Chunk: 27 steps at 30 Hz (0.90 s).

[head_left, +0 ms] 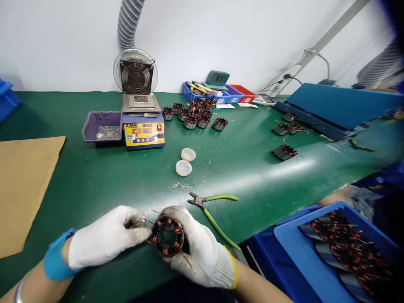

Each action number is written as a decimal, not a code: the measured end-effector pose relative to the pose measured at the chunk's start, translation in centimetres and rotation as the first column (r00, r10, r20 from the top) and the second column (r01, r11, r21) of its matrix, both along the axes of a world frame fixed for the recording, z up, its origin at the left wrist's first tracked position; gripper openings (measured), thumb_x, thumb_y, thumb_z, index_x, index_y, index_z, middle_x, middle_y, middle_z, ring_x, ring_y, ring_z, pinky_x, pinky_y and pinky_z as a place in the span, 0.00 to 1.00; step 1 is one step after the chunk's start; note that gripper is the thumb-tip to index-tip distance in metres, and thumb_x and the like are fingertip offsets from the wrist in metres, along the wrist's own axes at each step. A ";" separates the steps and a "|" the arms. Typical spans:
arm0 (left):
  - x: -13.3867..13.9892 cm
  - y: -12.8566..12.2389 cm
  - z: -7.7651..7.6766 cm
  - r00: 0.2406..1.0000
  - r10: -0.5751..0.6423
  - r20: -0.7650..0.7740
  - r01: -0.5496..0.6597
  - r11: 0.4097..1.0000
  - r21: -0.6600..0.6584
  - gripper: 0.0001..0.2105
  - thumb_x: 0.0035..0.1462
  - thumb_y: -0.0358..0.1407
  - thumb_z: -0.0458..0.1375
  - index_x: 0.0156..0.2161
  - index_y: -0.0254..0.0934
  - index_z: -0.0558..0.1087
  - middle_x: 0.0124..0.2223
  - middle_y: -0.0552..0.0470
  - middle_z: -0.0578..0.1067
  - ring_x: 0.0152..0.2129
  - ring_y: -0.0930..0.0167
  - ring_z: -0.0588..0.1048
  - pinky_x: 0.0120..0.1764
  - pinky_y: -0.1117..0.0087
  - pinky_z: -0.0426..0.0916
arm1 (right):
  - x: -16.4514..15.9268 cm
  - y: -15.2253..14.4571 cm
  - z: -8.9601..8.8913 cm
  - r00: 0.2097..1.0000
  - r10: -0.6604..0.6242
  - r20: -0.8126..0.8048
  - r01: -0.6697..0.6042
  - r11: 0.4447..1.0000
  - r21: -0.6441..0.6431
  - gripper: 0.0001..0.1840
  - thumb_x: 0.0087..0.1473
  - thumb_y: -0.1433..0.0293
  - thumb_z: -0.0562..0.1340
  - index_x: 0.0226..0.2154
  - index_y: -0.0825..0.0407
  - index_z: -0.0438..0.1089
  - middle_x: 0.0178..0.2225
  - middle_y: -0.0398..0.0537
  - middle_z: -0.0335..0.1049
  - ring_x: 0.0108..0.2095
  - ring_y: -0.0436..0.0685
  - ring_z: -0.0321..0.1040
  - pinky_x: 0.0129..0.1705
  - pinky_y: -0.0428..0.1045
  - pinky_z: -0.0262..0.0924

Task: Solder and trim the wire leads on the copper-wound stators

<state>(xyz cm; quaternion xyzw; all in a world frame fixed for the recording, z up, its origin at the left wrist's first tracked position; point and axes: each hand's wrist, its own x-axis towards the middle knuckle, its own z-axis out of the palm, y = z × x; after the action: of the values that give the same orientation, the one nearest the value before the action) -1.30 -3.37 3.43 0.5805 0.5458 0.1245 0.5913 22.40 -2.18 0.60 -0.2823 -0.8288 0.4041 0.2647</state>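
While the right hand point(202, 248) curls around a copper-wound ring point(166, 251), the left hand point(121, 231) pinches a thin wire point(149, 221) beside it, grip nearly closed.

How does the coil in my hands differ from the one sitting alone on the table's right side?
The held coil is gripped in your right gloved hand, whereas the lone coil rests on the green table. The held coil turns its round opening toward the camera; the lone coil shows more of its grey side. The held coil looks larger in view than the lone coil. Both have copper windings and loose wire ends.
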 end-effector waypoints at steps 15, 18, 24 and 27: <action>0.4 0.3 -0.8 0.973 0.164 0.164 -0.170 0.985 0.020 0.14 0.58 0.46 0.56 0.30 0.36 0.66 0.26 0.58 0.64 0.23 0.74 0.59 0.27 0.74 0.55 | 0.0 -0.2 -0.1 1.000 -0.016 -0.002 0.016 1.000 0.017 0.34 0.49 0.67 0.63 0.56 0.50 0.51 0.49 0.56 0.63 0.46 0.60 0.69 0.47 0.53 0.66; 1.0 -0.2 -1.2 0.952 0.166 0.256 -0.154 0.986 -0.066 0.17 0.56 0.48 0.59 0.27 0.36 0.64 0.22 0.60 0.61 0.19 0.76 0.55 0.23 0.74 0.50 | 0.0 -0.2 -0.2 1.000 -0.009 0.017 0.008 0.999 0.049 0.34 0.47 0.68 0.63 0.56 0.50 0.52 0.50 0.57 0.63 0.46 0.61 0.69 0.47 0.54 0.66; 0.7 -0.1 -0.7 0.941 0.160 0.297 -0.144 0.987 -0.076 0.15 0.51 0.43 0.64 0.27 0.36 0.65 0.24 0.59 0.62 0.22 0.76 0.58 0.25 0.75 0.54 | -0.1 -0.1 -0.3 0.999 -0.028 0.025 0.027 0.999 0.026 0.34 0.48 0.67 0.63 0.56 0.51 0.53 0.50 0.58 0.63 0.47 0.62 0.69 0.47 0.55 0.66; 0.3 0.0 -0.6 0.932 0.171 0.321 -0.150 0.985 -0.088 0.28 0.37 0.32 0.71 0.46 0.40 0.67 0.34 0.56 0.70 0.30 0.70 0.69 0.31 0.73 0.64 | 0.1 0.1 -0.2 0.999 -0.040 0.021 0.040 0.999 -0.033 0.33 0.49 0.61 0.64 0.55 0.52 0.55 0.49 0.58 0.65 0.46 0.63 0.69 0.47 0.56 0.66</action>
<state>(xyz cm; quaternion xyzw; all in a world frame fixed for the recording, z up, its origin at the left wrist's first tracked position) -0.95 -3.40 2.87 0.4866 0.4893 0.2499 0.6792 22.49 -2.08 0.43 -0.3074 -0.8187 0.4098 0.2595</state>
